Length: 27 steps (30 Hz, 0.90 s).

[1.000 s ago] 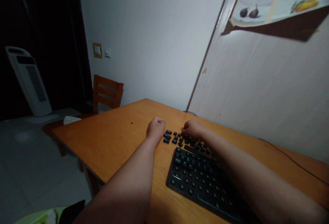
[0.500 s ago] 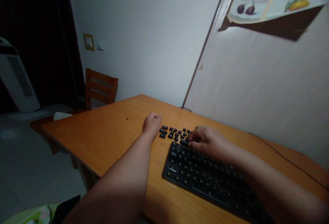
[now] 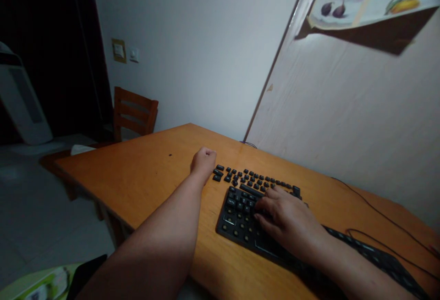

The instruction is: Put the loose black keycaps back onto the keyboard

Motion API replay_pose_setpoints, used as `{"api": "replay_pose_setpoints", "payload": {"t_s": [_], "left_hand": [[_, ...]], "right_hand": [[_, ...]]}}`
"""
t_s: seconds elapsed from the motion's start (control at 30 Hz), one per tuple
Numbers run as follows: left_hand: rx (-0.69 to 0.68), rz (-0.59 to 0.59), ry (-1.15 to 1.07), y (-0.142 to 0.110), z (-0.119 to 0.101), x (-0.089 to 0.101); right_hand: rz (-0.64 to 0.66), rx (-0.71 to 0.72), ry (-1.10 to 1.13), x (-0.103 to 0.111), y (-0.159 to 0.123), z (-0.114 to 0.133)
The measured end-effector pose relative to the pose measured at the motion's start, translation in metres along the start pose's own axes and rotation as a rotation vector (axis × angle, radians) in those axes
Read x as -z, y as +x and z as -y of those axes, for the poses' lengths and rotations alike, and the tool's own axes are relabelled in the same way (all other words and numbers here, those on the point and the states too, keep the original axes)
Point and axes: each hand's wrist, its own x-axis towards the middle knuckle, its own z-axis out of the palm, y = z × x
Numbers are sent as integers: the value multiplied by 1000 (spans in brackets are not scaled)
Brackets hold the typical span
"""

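A black keyboard (image 3: 240, 219) lies on the orange wooden table (image 3: 151, 180); many of its keycaps are off and bare switch stems show. Several loose black keycaps (image 3: 247, 177) lie in a row on the table just beyond it. My left hand (image 3: 203, 162) rests as a closed fist on the table, left of the loose keycaps. Over the keyboard's left part lies my right hand (image 3: 285, 217), fingers curled down onto the keys; whether it holds a keycap I cannot make out.
A black cable (image 3: 378, 217) runs along the table by the pale wall panel (image 3: 343, 121). A wooden chair (image 3: 134, 113) stands at the far end. A white heater (image 3: 19, 98) stands on the floor at left. A green packet (image 3: 37, 284) shows at bottom left.
My right hand has drawn back from the loose keycaps at the far edge onto the keyboard's left part. More loose keycaps now show in the row. My left fist has stayed put.
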Motion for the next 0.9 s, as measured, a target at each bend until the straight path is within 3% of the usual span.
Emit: {"api": "replay_pose_setpoints", "payload": {"t_s": [0.6,0.9], "left_hand": [[-10,-21,-43,2,2,-1],[-10,-20,-35,0,1,-2]], "right_hand": [[0,-84,-35,-7,0,8],[29,-36,-105,-4,1,11]]}}
